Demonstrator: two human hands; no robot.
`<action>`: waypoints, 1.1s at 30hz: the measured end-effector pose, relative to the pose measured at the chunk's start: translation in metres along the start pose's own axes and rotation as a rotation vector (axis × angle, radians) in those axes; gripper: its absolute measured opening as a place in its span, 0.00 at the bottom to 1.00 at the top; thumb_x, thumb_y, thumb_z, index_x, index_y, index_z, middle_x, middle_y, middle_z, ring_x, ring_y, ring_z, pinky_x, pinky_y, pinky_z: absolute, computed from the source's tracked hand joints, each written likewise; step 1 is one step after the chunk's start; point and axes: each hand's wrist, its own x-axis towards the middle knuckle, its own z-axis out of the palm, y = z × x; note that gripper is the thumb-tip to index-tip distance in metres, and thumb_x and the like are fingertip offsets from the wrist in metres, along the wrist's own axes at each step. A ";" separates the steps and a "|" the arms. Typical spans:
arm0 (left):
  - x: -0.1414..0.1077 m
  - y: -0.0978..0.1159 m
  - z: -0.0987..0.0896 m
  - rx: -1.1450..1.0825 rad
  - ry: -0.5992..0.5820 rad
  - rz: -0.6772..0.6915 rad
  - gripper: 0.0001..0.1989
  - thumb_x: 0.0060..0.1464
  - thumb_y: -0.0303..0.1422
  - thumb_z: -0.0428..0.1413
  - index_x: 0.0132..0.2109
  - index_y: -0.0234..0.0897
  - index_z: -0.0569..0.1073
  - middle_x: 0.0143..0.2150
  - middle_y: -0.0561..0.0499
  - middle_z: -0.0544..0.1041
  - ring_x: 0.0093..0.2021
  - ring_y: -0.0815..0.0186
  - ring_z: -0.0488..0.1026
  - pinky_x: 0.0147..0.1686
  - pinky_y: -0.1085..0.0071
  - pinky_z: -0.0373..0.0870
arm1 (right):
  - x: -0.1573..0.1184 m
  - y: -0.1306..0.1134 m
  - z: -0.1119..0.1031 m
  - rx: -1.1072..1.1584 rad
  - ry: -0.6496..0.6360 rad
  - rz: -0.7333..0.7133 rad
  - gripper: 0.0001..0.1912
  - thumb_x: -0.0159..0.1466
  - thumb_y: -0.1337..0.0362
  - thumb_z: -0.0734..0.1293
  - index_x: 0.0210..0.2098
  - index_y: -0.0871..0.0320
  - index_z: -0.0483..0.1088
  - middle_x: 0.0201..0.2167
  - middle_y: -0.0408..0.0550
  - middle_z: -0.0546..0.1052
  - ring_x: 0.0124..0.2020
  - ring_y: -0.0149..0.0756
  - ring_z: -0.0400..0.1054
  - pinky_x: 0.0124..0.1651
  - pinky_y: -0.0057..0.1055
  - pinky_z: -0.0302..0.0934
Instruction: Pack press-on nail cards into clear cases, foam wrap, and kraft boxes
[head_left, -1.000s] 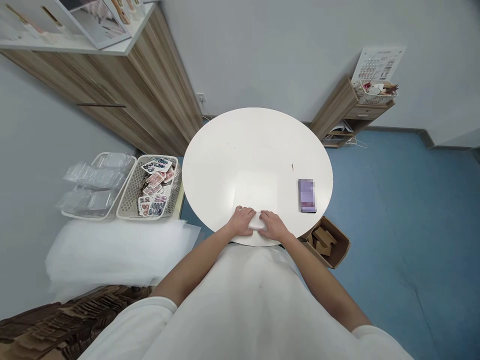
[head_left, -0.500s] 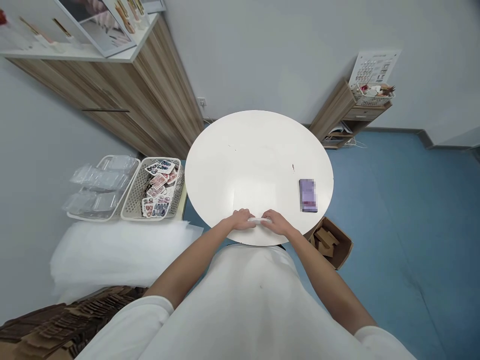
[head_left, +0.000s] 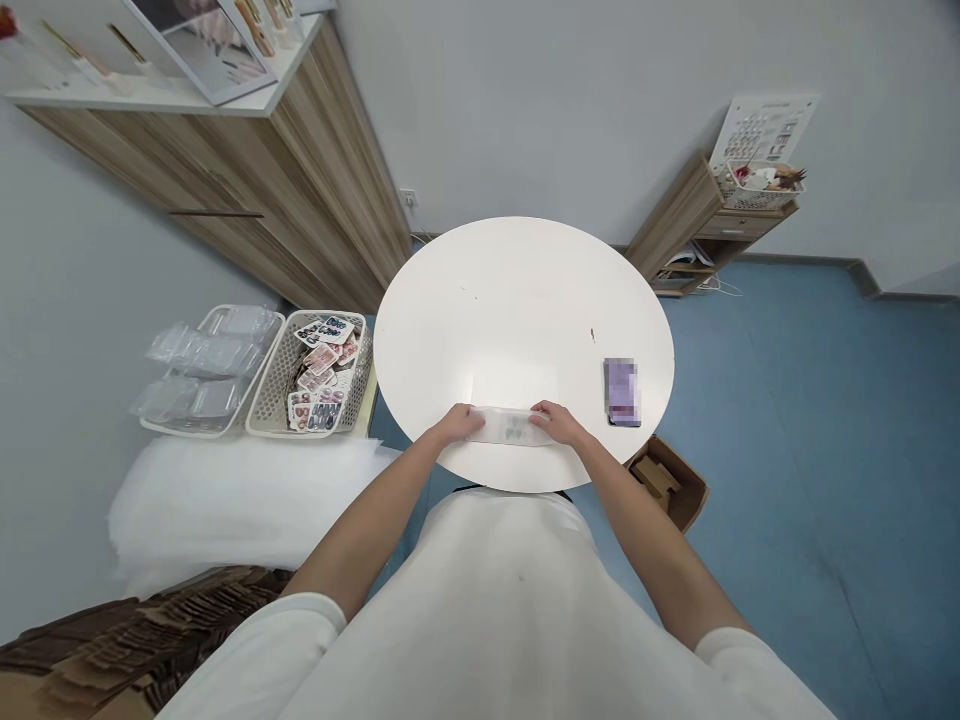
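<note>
A flat, see-through foam-like packet (head_left: 504, 426) with small dark shapes showing through its right part lies level over the near edge of the round white table (head_left: 525, 280). My left hand (head_left: 460, 423) grips its left end, and my right hand (head_left: 556, 421) pinches its right end. Beneath and beyond it, a pale sheet (head_left: 514, 378) is faintly visible on the tabletop. To the right lies a purple, blurred rectangular object (head_left: 622, 391) with a dark edge.
At the left stand a basket of nail cards (head_left: 267, 400) and a basket of clear boxes (head_left: 174, 430). White foam sheets (head_left: 240, 500) and brown cardboard (head_left: 172, 630) lie nearer. An open carton (head_left: 686, 492) sits right, below the table.
My hands have moved apart, and the small white roll between them is now a wider, flat packet. The view has shifted slightly.
</note>
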 end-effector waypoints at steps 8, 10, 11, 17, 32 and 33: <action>0.004 -0.006 0.004 0.022 0.108 -0.047 0.10 0.47 0.40 0.50 0.28 0.36 0.66 0.23 0.53 0.69 0.25 0.67 0.68 0.24 0.73 0.63 | 0.002 0.016 -0.002 0.017 0.183 0.106 0.12 0.54 0.63 0.60 0.38 0.55 0.68 0.40 0.46 0.71 0.38 0.34 0.66 0.38 0.30 0.59; 0.004 -0.007 0.004 0.048 0.133 -0.059 0.10 0.47 0.39 0.51 0.26 0.37 0.65 0.21 0.54 0.68 0.25 0.67 0.68 0.25 0.73 0.63 | 0.000 0.020 -0.001 0.017 0.232 0.135 0.12 0.53 0.63 0.61 0.37 0.54 0.68 0.36 0.45 0.72 0.35 0.34 0.66 0.36 0.30 0.59; 0.002 -0.007 0.003 0.060 0.145 -0.062 0.10 0.47 0.39 0.51 0.27 0.37 0.65 0.21 0.54 0.68 0.26 0.67 0.68 0.25 0.72 0.63 | -0.001 0.021 -0.001 0.019 0.259 0.150 0.12 0.53 0.63 0.60 0.37 0.54 0.67 0.34 0.45 0.72 0.34 0.34 0.66 0.36 0.30 0.59; -0.020 -0.006 0.007 0.196 0.361 -0.001 0.10 0.50 0.36 0.48 0.39 0.37 0.65 0.35 0.47 0.72 0.37 0.63 0.69 0.35 0.68 0.64 | -0.026 0.038 0.009 0.060 0.446 0.247 0.21 0.54 0.61 0.59 0.47 0.58 0.61 0.41 0.52 0.69 0.38 0.38 0.66 0.41 0.34 0.60; -0.029 0.027 0.069 0.937 0.147 0.586 0.33 0.47 0.44 0.53 0.59 0.47 0.54 0.60 0.42 0.55 0.60 0.49 0.49 0.53 0.52 0.44 | -0.027 0.018 0.034 0.362 0.418 0.339 0.32 0.48 0.56 0.65 0.51 0.60 0.58 0.47 0.55 0.68 0.47 0.42 0.64 0.45 0.34 0.59; -0.029 0.026 0.069 0.952 0.143 0.584 0.34 0.46 0.44 0.53 0.60 0.47 0.53 0.60 0.42 0.55 0.60 0.49 0.48 0.53 0.51 0.43 | -0.026 0.017 0.032 0.385 0.392 0.333 0.29 0.48 0.56 0.66 0.48 0.60 0.61 0.45 0.54 0.69 0.45 0.42 0.65 0.43 0.33 0.60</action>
